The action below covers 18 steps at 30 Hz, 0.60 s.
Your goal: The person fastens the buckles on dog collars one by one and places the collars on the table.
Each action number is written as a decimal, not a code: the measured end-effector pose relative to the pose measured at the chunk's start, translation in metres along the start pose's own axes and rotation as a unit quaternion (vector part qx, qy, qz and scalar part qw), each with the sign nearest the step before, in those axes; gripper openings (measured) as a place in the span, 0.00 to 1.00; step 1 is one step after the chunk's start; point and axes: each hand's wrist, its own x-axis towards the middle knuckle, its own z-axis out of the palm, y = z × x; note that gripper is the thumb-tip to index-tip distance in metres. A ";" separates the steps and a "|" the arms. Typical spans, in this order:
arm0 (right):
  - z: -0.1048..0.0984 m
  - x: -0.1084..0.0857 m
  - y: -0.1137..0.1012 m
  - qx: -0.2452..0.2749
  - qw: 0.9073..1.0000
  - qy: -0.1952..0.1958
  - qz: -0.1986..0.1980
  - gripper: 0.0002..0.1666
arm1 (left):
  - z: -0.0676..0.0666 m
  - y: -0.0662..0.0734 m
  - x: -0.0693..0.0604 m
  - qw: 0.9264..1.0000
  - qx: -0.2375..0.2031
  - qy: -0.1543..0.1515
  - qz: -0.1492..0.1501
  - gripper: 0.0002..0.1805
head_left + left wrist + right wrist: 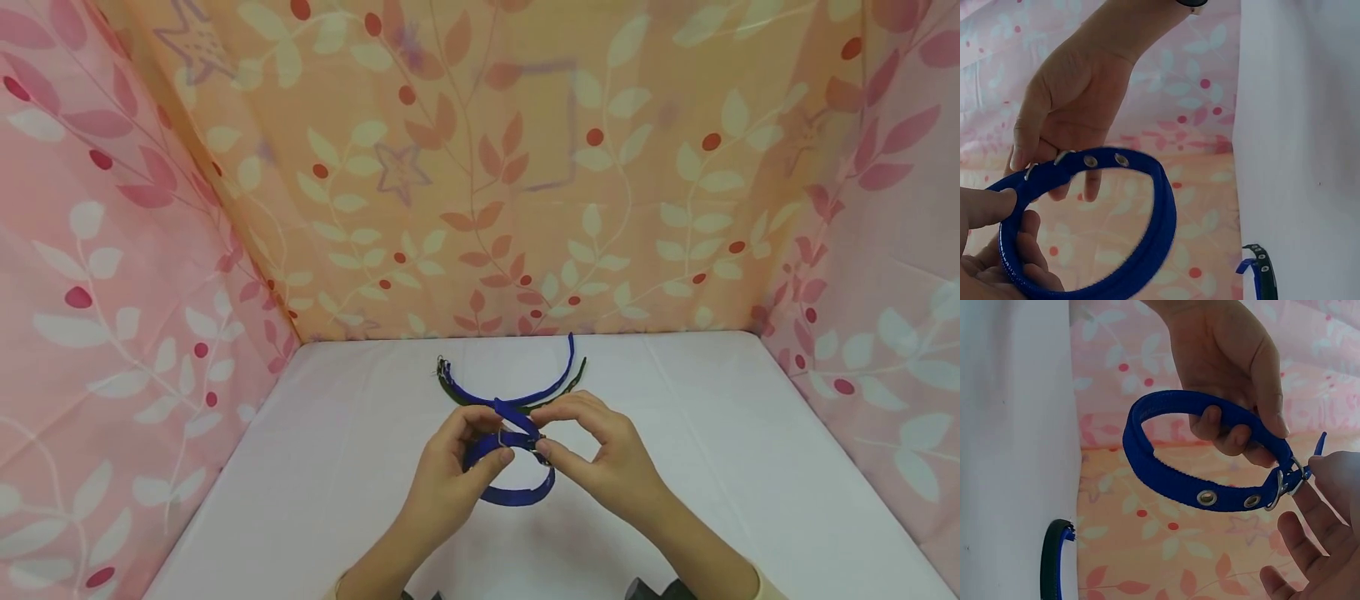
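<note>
A blue collar [517, 498] with metal eyelets is held up in a closed loop between both hands, above the table. My left hand [448, 471] grips its band beside the buckle, thumb on one face and curled fingers on the other. At the metal buckle [1298, 467], my right hand [618, 454] pinches the strap's tail between thumb and forefinger, its other fingers spread. A D-ring [1280, 490] hangs next to the buckle. In the head view, fingers partly cover the buckle.
Behind the hands, another blue collar [542, 396] and a dark green collar [447, 388] lie together, curved, on the white table [337, 442]. Patterned cloth walls [465, 167] enclose the back and sides. Dark objects [662, 590] poke in at the bottom edge.
</note>
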 end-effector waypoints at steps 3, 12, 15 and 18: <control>0.000 0.000 0.000 0.000 1.000 0.001 -0.003 0.21 | 0.000 0.001 0.000 1.000 -0.014 -0.001 -0.014 0.17; 0.002 -0.001 0.006 -0.054 0.998 -0.029 0.002 0.20 | -0.002 0.000 0.001 0.999 -0.022 -0.007 -0.034 0.16; 0.002 -0.001 0.005 -0.056 0.998 -0.029 0.003 0.21 | -0.003 0.001 0.002 0.999 -0.022 -0.013 -0.042 0.15; 0.002 0.000 0.005 -0.050 0.998 -0.022 -0.008 0.22 | -0.004 0.001 0.002 0.998 -0.022 -0.019 -0.050 0.15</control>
